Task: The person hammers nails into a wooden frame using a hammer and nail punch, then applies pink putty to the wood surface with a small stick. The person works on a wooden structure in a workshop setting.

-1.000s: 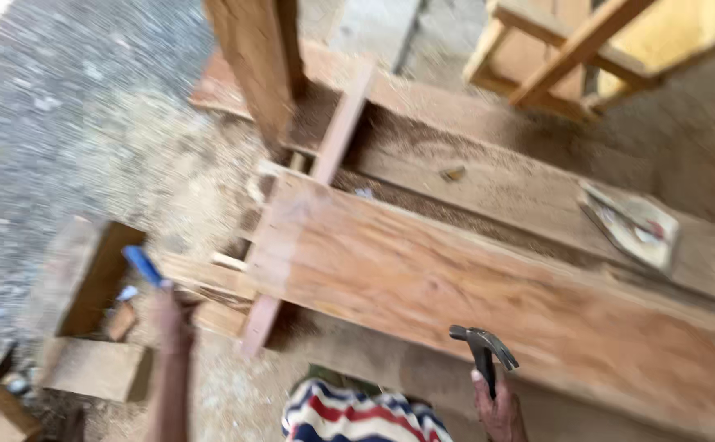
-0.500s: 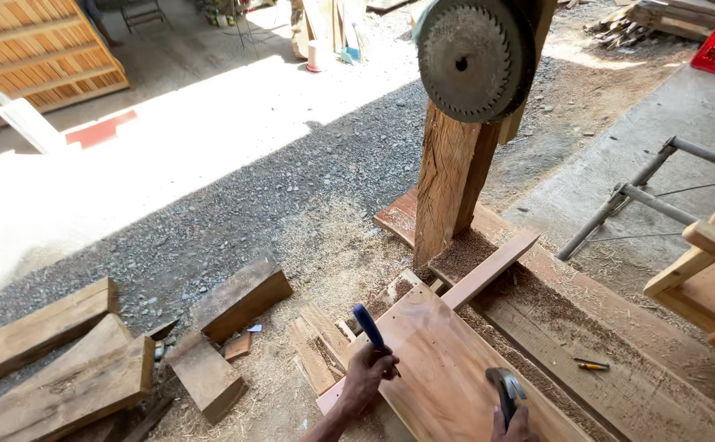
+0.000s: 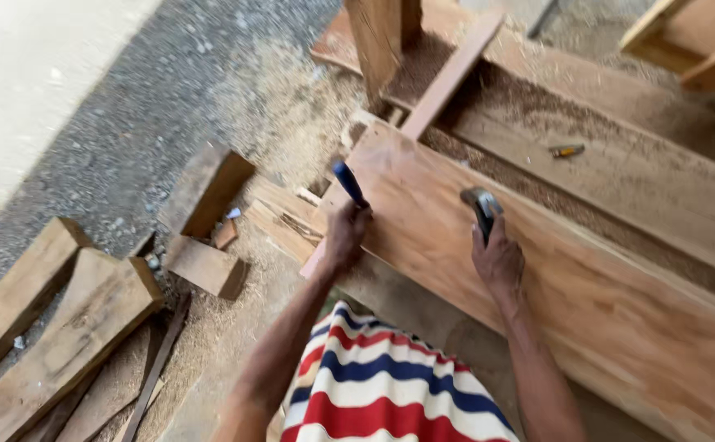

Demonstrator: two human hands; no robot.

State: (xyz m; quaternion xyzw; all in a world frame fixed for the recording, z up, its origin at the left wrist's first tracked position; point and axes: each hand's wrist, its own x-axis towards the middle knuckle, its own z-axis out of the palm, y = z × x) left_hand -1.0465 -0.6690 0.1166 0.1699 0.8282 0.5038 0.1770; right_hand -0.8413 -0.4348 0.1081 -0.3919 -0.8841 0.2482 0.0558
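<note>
Warm reddish-orange on the big plank [image 3: 554, 270], streaky grain all over. Bright blue handle on the tool [image 3: 348, 183] in the left hand [image 3: 345, 237]. Dark grey, kinda shiny head on the hammer [image 3: 482, 206] in the right hand [image 3: 498, 262]. Red, white and navy stripes on the cloth [image 3: 374, 385]. Dull brown offcut blocks [image 3: 207, 190], pale tan sawdust [image 3: 292, 90], speckled grey gravel [image 3: 120, 131].

Both arms reach forward, elbows bent. Left hand [image 3: 346, 236] is fisted, thumb side up; right hand [image 3: 497, 260] likewise fisted, knuckles up.
</note>
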